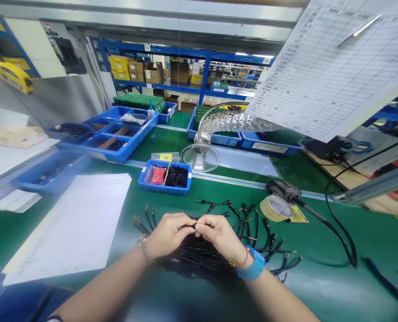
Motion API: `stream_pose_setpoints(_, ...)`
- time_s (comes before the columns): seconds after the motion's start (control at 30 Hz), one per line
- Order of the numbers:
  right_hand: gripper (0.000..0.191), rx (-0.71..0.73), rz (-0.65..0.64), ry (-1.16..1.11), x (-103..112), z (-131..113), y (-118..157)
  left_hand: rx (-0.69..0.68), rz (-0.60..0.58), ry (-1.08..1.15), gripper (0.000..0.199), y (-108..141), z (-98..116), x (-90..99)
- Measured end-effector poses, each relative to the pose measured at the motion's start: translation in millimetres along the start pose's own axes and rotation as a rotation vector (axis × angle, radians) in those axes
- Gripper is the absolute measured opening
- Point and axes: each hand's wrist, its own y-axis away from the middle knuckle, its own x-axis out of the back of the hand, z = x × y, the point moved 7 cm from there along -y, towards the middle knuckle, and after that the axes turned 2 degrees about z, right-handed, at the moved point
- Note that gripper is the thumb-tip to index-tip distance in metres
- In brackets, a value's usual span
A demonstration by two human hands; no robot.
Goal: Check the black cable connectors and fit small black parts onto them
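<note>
A small dark piece (195, 226), its shape and material mostly hidden by the fingers, sits right at the meeting of the two grips, between the fingertips of the left hand (170, 235) and those of the right hand (219, 233). Neither hand is clearly nearer to it, and its long axis cannot be told.

Each hand closes thumb against fingers in a tight pinch, with hardly any gap, and the two sets of fingertips nearly touch around the piece.

Directly below the grip and toward the body lies a dense, blurred heap of thin black cables (202, 259), its strands running mostly crosswise. Just left of the grip, several black cable ends with coppery tips stick out beyond the left hand. To the right and farther ahead, loose black cables spread at mixed angles, a black cylindrical connector (273, 240) among them.

Ahead and slightly left of the grip, well apart from the fingers, stands a blue rectangular plastic bin (163, 189), divided between a red packet (158, 175) and small black ring-like parts (178, 176).
</note>
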Motion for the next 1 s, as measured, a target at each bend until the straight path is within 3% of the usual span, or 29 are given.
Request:
stream_pose_setpoints(0.1,0.024,0.185,0.026,0.306,7.6,-13.4,-6.0,-0.005,0.044,-0.016,0.019,-3.5,-8.2,4.3)
stream_pose_setpoints(0.2,0.021,0.357,0.158,0.721,32.1,-15.7,-25.4,0.032,0.140,-0.184,0.030,-14.4,-29.1,23.9)
stream_pose_setpoints(0.3,0.019,0.338,0.302,0.986,67.8,6.1,-57.1,0.161,0.205,-0.461,0.031,-36.1,-58.7,50.9)
stream_pose_setpoints(0.43,0.017,0.284,0.274,1.041,89.2,40.1,-85.2,0.248,0.110,-0.563,0.020,-77.3,-91.0,61.4)
stream_pose_setpoints(0.57,0.019,0.306,0.209,1.065,72.0,39.7,-75.0,0.350,0.029,-0.573,0.004,-105.0,-116.9,53.2)
stream_pose_setpoints(0.73,0.008,0.439,-0.076,1.046,7.8,28.1,-43.7,0.416,0.067,-0.507,0.003,-109.5,-127.8,49.0)
stream_pose_setpoints(0.8,0.005,0.449,-0.117,1.050,-8.7,29.8,-37.7,0.421,0.119,-0.456,0.006,-105.9,-124.8,52.2)
stream_pose_setpoints(0.9,0.008,0.441,-0.069,1.048,-12.0,27.7,-36.1,0.410,0.215,-0.337,0.005,-95.6,-113.8,59.3)
stream_pose_setpoints(1.0,0.012,0.438,0.027,0.942,2.8,10.8,-33.5,0.389,0.286,-0.147,0.012,-76.4,-96.4,58.5)
